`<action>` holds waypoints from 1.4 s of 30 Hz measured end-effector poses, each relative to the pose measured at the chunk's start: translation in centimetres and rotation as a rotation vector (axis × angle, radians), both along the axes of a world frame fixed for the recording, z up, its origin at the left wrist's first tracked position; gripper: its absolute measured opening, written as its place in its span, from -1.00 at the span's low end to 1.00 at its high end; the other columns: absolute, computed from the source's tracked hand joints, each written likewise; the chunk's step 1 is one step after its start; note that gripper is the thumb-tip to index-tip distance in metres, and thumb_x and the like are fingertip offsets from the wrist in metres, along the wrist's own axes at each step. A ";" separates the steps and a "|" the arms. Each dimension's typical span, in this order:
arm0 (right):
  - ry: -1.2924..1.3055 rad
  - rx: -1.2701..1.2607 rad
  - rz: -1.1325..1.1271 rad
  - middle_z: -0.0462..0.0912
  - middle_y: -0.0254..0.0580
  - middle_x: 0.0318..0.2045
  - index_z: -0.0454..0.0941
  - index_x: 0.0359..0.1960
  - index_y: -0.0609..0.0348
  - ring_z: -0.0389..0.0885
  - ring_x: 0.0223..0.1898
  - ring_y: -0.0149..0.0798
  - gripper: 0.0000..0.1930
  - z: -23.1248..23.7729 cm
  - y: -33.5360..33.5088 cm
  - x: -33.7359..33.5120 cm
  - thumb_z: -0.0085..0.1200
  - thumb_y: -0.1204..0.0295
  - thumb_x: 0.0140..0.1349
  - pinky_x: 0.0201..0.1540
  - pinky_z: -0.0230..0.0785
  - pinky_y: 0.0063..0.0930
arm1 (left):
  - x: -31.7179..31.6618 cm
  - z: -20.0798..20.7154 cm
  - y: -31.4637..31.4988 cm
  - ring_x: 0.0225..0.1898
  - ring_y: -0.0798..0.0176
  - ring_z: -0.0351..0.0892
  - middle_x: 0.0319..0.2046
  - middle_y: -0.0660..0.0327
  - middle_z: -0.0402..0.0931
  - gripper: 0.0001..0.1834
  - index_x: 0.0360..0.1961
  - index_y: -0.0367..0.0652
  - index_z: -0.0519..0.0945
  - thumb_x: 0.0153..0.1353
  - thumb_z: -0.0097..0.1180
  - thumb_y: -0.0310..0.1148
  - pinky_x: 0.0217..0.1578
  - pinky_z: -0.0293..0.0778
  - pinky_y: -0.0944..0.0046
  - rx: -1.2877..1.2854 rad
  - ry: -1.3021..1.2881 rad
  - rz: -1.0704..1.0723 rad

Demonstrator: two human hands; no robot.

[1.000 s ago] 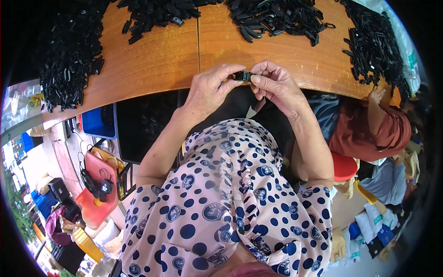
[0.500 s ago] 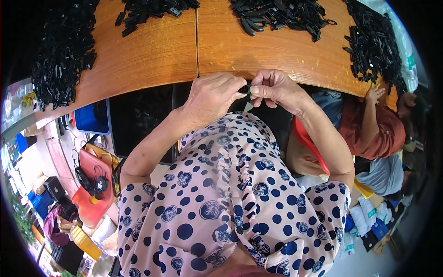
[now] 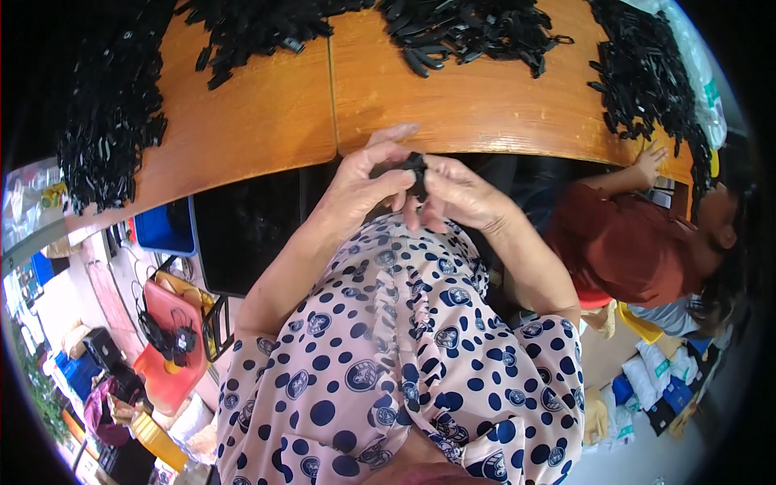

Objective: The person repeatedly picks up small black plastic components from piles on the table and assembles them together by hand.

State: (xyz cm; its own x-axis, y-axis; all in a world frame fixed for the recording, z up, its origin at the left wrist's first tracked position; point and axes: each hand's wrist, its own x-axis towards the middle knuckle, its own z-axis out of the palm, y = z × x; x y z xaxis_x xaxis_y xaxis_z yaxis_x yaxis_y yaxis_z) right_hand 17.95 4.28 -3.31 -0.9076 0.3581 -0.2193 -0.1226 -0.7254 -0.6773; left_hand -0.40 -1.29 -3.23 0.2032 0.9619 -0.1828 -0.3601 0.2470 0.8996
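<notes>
A small black piece (image 3: 415, 166) is just off the near edge of the wooden table (image 3: 469, 113). The left hand (image 3: 368, 179) and the right hand (image 3: 459, 192) both pinch it. Farther from that edge, a big heap of black parts (image 3: 477, 31) lies on the table.

The small part (image 3: 416, 165) is black, the shirt (image 3: 356, 343) pale pink, navy-dotted.

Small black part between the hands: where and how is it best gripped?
Probably by its sides, left hand from the left, right hand from the right: the black part looks small and narrow, taller than wide in view, so a pinch suits it. Its finer shape is unclear.
</notes>
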 end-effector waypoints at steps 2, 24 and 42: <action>-0.067 0.066 -0.105 0.59 -0.10 -0.38 0.45 -0.15 0.31 0.60 -0.44 -0.37 -0.52 -0.1 -0.7 -0.8 -0.08 0.04 0.28 -0.63 0.32 -0.73 | 0.1 0.5 -0.4 -0.38 0.41 0.51 0.19 0.10 0.24 -0.65 -0.05 -0.32 0.47 0.14 0.10 -0.41 -0.36 0.39 0.48 -0.114 -0.042 0.021; -1.381 1.652 -0.506 0.57 0.10 -0.30 0.40 -0.18 0.17 0.53 -0.20 0.18 -0.76 -5.0 20.0 10.7 0.08 0.44 0.11 -0.18 0.38 -0.11 | -18.7 -0.5 -6.1 -0.28 -0.04 0.51 -0.41 0.04 0.51 -0.84 -0.31 -0.15 0.53 0.12 0.09 -0.33 -0.33 0.42 0.11 0.128 1.773 0.367; -0.392 0.428 -0.640 0.49 -0.32 -0.48 0.32 0.09 0.21 0.56 -0.48 -0.40 -0.54 -1.6 14.8 3.7 0.14 0.56 0.13 -0.46 0.47 -0.62 | -18.0 -3.8 5.7 -0.23 -0.07 0.52 -0.27 0.04 0.50 -0.83 -0.27 -0.17 0.45 0.13 0.07 -0.37 -0.25 0.43 0.08 0.349 1.320 0.382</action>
